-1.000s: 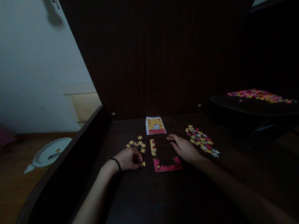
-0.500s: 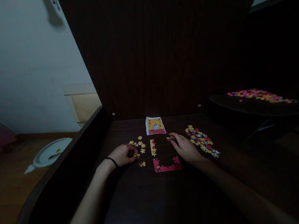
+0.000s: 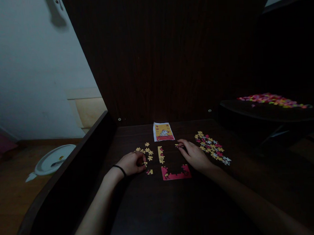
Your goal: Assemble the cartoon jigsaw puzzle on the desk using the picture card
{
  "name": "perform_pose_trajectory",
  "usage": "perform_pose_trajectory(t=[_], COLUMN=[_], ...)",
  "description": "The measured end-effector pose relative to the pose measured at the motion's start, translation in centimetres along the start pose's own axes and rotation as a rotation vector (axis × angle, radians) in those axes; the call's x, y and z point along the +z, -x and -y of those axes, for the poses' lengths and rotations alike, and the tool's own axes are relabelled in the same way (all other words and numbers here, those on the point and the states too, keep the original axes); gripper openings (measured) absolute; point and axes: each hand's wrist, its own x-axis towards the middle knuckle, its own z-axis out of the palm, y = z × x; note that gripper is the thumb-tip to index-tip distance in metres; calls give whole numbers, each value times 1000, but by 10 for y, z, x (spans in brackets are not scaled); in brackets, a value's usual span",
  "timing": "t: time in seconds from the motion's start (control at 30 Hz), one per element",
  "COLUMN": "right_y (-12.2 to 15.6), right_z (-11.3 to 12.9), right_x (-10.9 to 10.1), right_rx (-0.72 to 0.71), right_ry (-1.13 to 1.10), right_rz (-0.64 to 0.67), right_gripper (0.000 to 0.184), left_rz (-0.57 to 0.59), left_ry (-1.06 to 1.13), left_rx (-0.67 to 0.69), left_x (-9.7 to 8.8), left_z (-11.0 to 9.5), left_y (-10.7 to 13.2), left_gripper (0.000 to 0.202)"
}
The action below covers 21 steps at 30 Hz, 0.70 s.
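My left hand (image 3: 132, 163), a black band on its wrist, rests on the dark table (image 3: 156, 208) with fingers curled at the near edge of a small scatter of yellow puzzle pieces (image 3: 145, 150); what it pinches is too dim to name. My right hand (image 3: 193, 155) lies on the table with fingers bent, its tips by a small piece near the top right of the partly built puzzle. That puzzle shows a red bottom strip (image 3: 175, 172) and a yellow left strip (image 3: 160, 154). One loose piece (image 3: 149, 172) lies near the left hand.
A reference picture card (image 3: 163, 131) lies at the back. A larger pile of mixed pieces (image 3: 211, 147) spreads right of my right hand. A raised dark shelf (image 3: 267, 115) holds colourful bits at the right. A dark wall panel stands behind; a white round object (image 3: 52, 160) sits on the floor left.
My left hand moved up from the loose piece by the red strip toward the yellow scatter, leaving that piece on the table. My right hand barely shifted.
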Motion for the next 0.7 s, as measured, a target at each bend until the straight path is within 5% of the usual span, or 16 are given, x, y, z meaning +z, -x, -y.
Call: perform_pose_trajectory(t=[0.2, 0.7], right_y=[0, 1], right_z=[1, 2], right_x=[-1, 0], right_rx=[21, 9], right_ry=[4, -54], right_rz=[20, 21], right_gripper=[26, 29], left_rz=[-77, -62], left_ry=[25, 82], left_rx=[98, 101], left_x=[-1, 5], left_z=[-5, -5], left_y=[2, 0], left_gripper=[15, 13])
